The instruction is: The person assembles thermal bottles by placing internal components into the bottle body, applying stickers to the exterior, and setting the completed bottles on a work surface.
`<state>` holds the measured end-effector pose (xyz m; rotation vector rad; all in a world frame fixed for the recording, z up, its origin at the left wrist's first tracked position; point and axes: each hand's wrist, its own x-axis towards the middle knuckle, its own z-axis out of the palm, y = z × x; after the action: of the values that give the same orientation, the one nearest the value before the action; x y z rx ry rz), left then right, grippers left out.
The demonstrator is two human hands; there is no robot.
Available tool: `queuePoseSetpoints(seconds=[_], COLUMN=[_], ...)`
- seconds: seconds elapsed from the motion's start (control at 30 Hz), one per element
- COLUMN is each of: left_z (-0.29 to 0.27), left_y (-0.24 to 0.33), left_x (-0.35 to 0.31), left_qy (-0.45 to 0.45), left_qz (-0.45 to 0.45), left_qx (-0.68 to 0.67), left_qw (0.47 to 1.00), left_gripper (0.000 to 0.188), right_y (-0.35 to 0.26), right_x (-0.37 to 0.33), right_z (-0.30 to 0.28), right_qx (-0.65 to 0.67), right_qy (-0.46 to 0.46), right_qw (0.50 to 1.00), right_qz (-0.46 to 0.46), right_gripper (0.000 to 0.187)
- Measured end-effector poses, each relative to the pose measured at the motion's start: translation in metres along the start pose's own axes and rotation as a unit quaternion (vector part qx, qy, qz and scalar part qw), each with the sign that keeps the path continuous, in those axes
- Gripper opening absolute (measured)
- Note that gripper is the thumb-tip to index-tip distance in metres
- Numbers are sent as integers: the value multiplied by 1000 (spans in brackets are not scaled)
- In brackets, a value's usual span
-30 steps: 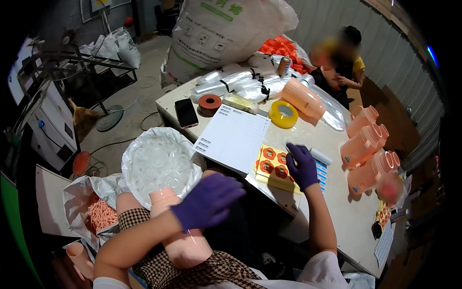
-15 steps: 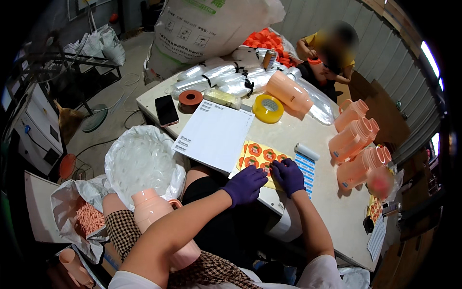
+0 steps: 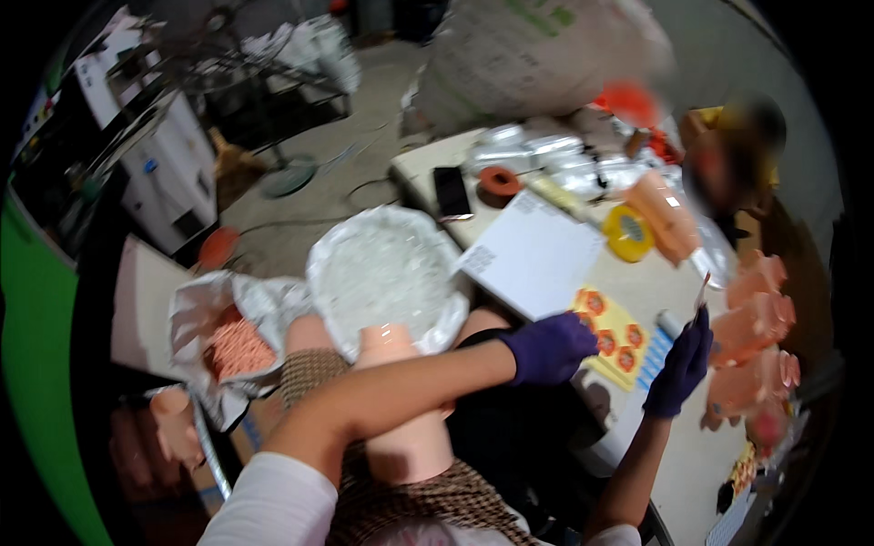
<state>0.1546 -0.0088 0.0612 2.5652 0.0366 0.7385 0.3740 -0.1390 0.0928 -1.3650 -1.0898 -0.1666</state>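
My left hand [image 3: 553,349], in a purple glove, has its fingers curled closed at the left edge of a yellow sheet of round orange stickers [image 3: 628,335]. What it pinches, if anything, is hidden. To the right, my right hand [image 3: 678,369], gloved alike, is lifted above the table. Between its fingertips stands a thin orange sticker [image 3: 703,289], seen nearly edge-on and blurred. A peach plastic bottle [image 3: 410,448] lies across my lap, partly covered by my left forearm. Beside the sheet are a blue-and-white label strip [image 3: 654,357] and its roll.
White paper [image 3: 533,250], yellow tape [image 3: 628,232], red-brown tape [image 3: 499,182] and a phone [image 3: 452,193] lie on the table [image 3: 674,473]. Peach bottles [image 3: 751,378] stand at right. Bags of clear parts [image 3: 391,282] and peach pieces [image 3: 238,346] flank my knees. A co-worker [image 3: 728,159] sits beyond.
My right hand has risen away from the sticker sheet to the right, with a sticker between its fingers. My left hand stays by the sheet's left edge. The whole view has turned.
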Motion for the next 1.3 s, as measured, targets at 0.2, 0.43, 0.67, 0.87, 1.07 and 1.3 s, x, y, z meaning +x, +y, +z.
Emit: queuePoseSetpoints(seconds=[0.2,0.43,0.67,0.87,1.07,1.3], left_z=[-158,-103,-99,-101,-85,-107], left_y=[-1,59,83,89,78,-2], left_x=[-157,-274,-277,-244,-222,-269], left_qy=[344,512,464,315,158,227], left_qz=[-269,-359,-451,-359,-300,-372], left_qx=[-225,-329,-251,-50,113,239], left_qw=[871,707,719,877,934,868], left_gripper=[30,33,29,28,44,32], right_y=[-111,-106,-92,-104,-95,-97], right_x=[-148,-180,-191,-199,-200,-179], right_z=[67,110,117,113,106,68], right_qx=[24,50,27,-4,29,32], right_qy=[-367,-406,-439,-443,-495,-616], right_qw=[922,881,847,849,838,781], right_qz=[-123,-239,-298,-288,-229,-101], right_gripper=[47,44,53,53,49,50])
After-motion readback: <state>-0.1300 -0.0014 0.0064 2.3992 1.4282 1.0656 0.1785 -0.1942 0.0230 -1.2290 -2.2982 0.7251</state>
